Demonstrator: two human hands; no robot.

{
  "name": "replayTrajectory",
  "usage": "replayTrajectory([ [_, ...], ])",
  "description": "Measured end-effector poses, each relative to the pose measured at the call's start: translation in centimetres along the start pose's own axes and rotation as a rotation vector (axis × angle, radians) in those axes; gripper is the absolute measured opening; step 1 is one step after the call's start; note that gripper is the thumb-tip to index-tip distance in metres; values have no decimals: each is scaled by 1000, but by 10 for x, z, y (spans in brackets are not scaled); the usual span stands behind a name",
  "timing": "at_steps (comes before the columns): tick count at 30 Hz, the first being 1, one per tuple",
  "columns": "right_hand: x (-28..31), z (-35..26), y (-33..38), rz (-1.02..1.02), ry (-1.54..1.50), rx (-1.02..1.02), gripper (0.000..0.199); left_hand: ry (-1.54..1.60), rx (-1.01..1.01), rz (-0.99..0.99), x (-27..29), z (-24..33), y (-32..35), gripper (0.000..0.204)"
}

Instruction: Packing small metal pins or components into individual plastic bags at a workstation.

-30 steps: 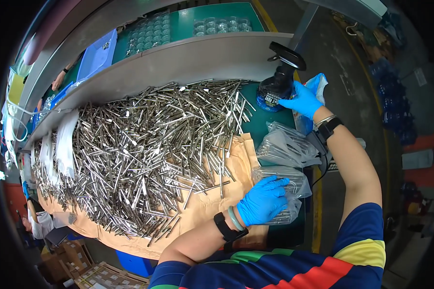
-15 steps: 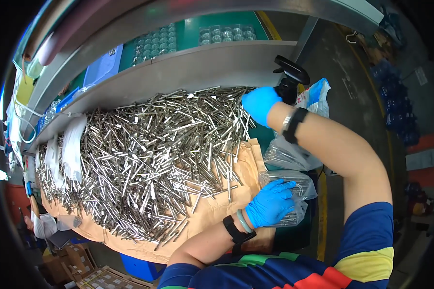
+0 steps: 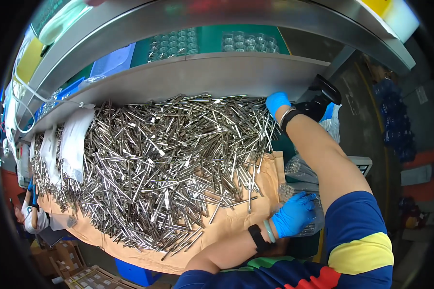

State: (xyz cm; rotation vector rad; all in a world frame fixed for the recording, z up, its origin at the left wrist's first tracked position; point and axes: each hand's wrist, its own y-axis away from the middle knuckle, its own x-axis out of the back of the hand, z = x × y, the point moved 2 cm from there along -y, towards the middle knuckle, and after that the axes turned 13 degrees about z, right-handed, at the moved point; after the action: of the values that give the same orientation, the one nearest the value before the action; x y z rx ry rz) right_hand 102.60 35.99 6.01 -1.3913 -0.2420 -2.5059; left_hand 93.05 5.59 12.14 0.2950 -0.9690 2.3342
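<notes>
A broad heap of thin shiny metal rods [image 3: 164, 164] lies on brown paper [image 3: 267, 178]. My left hand [image 3: 293, 215], in a blue glove, rests with bent fingers over a clear plastic bag [image 3: 313, 224] of similar rods at the right end of the paper. At the heap's far right corner is my right hand [image 3: 277, 102], also gloved in blue. Its fingers are hidden from view, and whether it holds anything does not show. Another clear bag [image 3: 299, 166] of rods lies beyond my left hand, partly behind my right forearm.
A metal ledge [image 3: 197, 77] bounds the heap at the back. Beside my right hand stands a black device [image 3: 325, 94] like a scanner. White plastic strips [image 3: 74, 144] lie over the heap's left end. Trays of clear round cups [image 3: 250, 42] sit behind. A co-worker [image 3: 31, 212] is at far left.
The view has shifted, so most things sit lower or farther right. My right hand stays by the heap's far right corner. My left hand remains on the bag.
</notes>
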Motion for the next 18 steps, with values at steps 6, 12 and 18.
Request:
replayTrajectory([
  [6,-4,1,0,21,-19,18,14,50,-8,-1,2,-3,2,26],
  [12,-10,7,0,44,-72,-52,14,41,-13,-49,1,-3,-1,17],
  [18,1,3,-3,30,-59,-7,15,32,-18,19,-3,-5,4,32],
])
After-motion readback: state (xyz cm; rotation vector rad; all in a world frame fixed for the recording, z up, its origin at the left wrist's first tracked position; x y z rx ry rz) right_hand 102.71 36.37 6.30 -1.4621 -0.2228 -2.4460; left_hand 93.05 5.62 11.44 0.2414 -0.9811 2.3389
